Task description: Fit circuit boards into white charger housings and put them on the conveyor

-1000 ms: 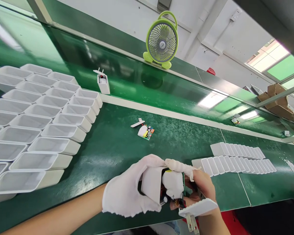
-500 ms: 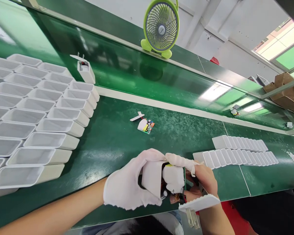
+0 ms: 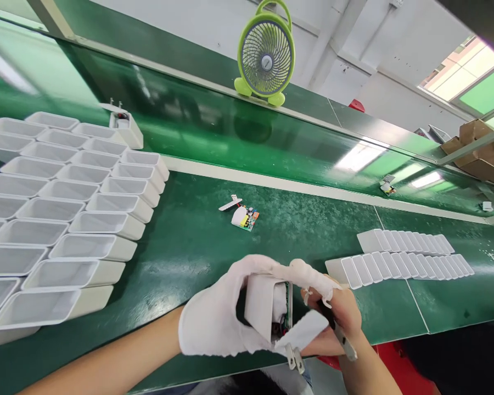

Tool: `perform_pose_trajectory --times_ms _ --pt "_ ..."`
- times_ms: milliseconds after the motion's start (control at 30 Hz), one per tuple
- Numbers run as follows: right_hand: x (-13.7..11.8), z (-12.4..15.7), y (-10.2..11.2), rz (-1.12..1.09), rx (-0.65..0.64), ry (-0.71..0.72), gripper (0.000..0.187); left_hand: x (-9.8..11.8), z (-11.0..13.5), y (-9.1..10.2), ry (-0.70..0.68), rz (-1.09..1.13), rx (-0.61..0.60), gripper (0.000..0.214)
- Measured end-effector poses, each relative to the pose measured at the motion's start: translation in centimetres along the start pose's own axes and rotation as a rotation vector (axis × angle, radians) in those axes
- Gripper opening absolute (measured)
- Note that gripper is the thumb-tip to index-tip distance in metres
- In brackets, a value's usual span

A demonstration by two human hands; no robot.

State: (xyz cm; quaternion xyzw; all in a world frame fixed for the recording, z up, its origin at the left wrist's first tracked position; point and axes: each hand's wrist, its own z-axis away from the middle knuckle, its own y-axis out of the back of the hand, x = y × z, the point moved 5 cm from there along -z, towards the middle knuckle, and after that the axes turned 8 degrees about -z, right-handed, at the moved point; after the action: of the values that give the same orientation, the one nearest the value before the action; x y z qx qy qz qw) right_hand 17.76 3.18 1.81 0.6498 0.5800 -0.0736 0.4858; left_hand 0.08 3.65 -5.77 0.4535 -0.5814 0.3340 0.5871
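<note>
My left hand, in a white glove, is closed around a white plastic charger case. A circuit board with a white-padded part sits mostly inside the case's open end. Hanging by wires at that opening is a white end plate with two metal plug prongs. My right hand, its index finger in a white finger cover, touches the case's upper edge. A slim black and silver metal tool, its kind unclear, is gripped in that hand and points down toward me.
Rows of open white cases fill the left. A circuit board with a plate lies ahead on the green bench. Two rows of white cases are at the right. A green fan stands on the shelf.
The circuit board has slid left, deeper into the case. The end plate has swung left, close to the opening. My right hand has tilted, showing more of the tool.
</note>
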Motion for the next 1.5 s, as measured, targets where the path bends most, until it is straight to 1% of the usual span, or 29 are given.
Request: perform_pose_trajectory --times_ms 33,67,100,133,167,200,233,267,333,367,400,467,533,600,633,700,733,767,800,867,900,933,967,1033,1100,1200,1267,1400,1500 --pt "0.3 0.3 -0.1 -0.036 0.021 0.016 0.046 0.8 0.0 0.4 -0.153 -0.111 0.048 0.093" --pt "0.6 0.6 -0.3 -0.075 0.024 0.021 0.048 1.8 0.1 0.8 -0.341 -0.270 0.104 0.093" --pt "0.8 0.8 -0.5 -0.111 0.017 0.013 0.049 3.0 0.3 0.9 -0.524 -0.446 0.160 0.085" --pt "1.0 0.8 -0.7 -0.141 0.002 0.000 0.049 3.9 0.5 0.8 -0.665 -0.616 0.207 0.068" --pt "1.0 0.8 -0.8 -0.164 -0.006 -0.007 0.050 4.6 0.4 0.6 -0.736 -0.738 0.225 0.047" --pt "0.8 0.7 -0.8 -0.175 -0.008 -0.017 0.052 5.1 0.2 0.5 -0.744 -0.785 0.214 0.027" --pt "0.7 0.5 -0.8 -0.181 -0.012 -0.043 0.052 5.5 -0.1 0.4 -0.721 -0.763 0.175 0.012" --pt "0.6 0.3 -0.7 -0.195 -0.027 -0.083 0.051 5.7 -0.4 0.3 -0.683 -0.704 0.132 0.010" --pt "0.7 -0.1 -0.7 -0.248 -0.095 -0.220 0.045 5.8 -0.8 0.1 -0.613 -0.585 0.062 0.014" --pt "0.9 -0.3 -0.5 -0.294 -0.097 -0.301 0.041 5.6 -0.9 0.3 -0.553 -0.534 0.073 0.010" --pt "1.3 -0.5 -0.1 -0.360 -0.053 -0.370 0.035 5.2 -1.0 0.6 -0.461 -0.483 0.119 0.007" --pt "2.3 -0.9 0.9 -0.525 0.137 -0.461 0.025 4.0 -1.0 1.5 -0.241 -0.392 0.248 0.033" --pt "3.5 -1.1 1.8 -0.650 0.332 -0.511 0.030 2.7 -0.9 2.1 -0.001 -0.264 0.344 0.053" --pt "4.3 -1.4 2.5 -0.693 0.478 -0.498 0.036 1.8 -1.1 2.0 0.202 -0.102 0.332 0.056" --pt "4.4 -1.4 2.6 -0.694 0.519 -0.481 0.037 1.4 -1.2 1.8 0.303 -0.002 0.311 0.055" --pt "4.1 -1.5 2.5 -0.713 0.533 -0.435 0.040 1.0 -1.3 1.3 0.467 0.156 0.267 0.056" --pt "3.7 -1.5 2.3 -0.728 0.512 -0.403 0.042 0.9 -1.3 1.1 0.508 0.183 0.250 0.056" --pt "3.1 -1.4 1.9 -0.730 0.478 -0.373 0.041 0.9 -1.4 0.9 0.537 0.187 0.240 0.055" --pt "2.6 -1.2 1.5 -0.709 0.447 -0.348 0.035 0.8 -1.4 0.9 0.557 0.177 0.235 0.053" --pt "1.5 -0.6 0.9 -0.583 0.425 -0.284 0.012 0.5 -1.4 0.9 0.571 0.136 0.248 0.051" --pt "0.9 -0.4 0.6 -0.487 0.395 -0.236 0.011 0.3 -1.4 1.0 0.564 0.110 0.262 0.050" --pt "0.3 -0.3 0.2 -0.377 0.349 -0.177 0.021 0.2 -1.5 1.1 0.554 0.083 0.275 0.050" --pt "-0.3 -0.2 -0.2 -0.265 0.297 -0.107 0.026 0.0 -1.5 1.1 0.548 0.057 0.286 0.050" --pt "-1.2 -0.2 -0.8 -0.062 0.192 0.042 0.028 -0.3 -1.6 1.2 0.552 0.006 0.298 0.049" --pt "-1.6 -0.3 -1.2 0.082 0.125 0.121 0.030 -0.4 -1.5 1.3 0.557 -0.039 0.307 0.049" --pt "-1.7 -0.3 -1.6 0.169 0.086 0.179 0.036 -0.5 -1.5 1.6 0.548 -0.099 0.324 0.049" --pt "-1.9 -0.2 -1.9 0.200 0.099 0.210 0.037 -0.5 -1.4 1.7 0.555 -0.130 0.329 0.048" --pt "-2.3 0.1 -2.5 0.302 0.188 0.264 0.030 -0.4 -1.3 1.6 0.564 -0.189 0.336 0.045" --pt "-2.7 -0.2 -2.7 0.378 0.204 0.296 0.023 -0.5 -1.3 1.4 0.568 -0.189 0.351 0.042"
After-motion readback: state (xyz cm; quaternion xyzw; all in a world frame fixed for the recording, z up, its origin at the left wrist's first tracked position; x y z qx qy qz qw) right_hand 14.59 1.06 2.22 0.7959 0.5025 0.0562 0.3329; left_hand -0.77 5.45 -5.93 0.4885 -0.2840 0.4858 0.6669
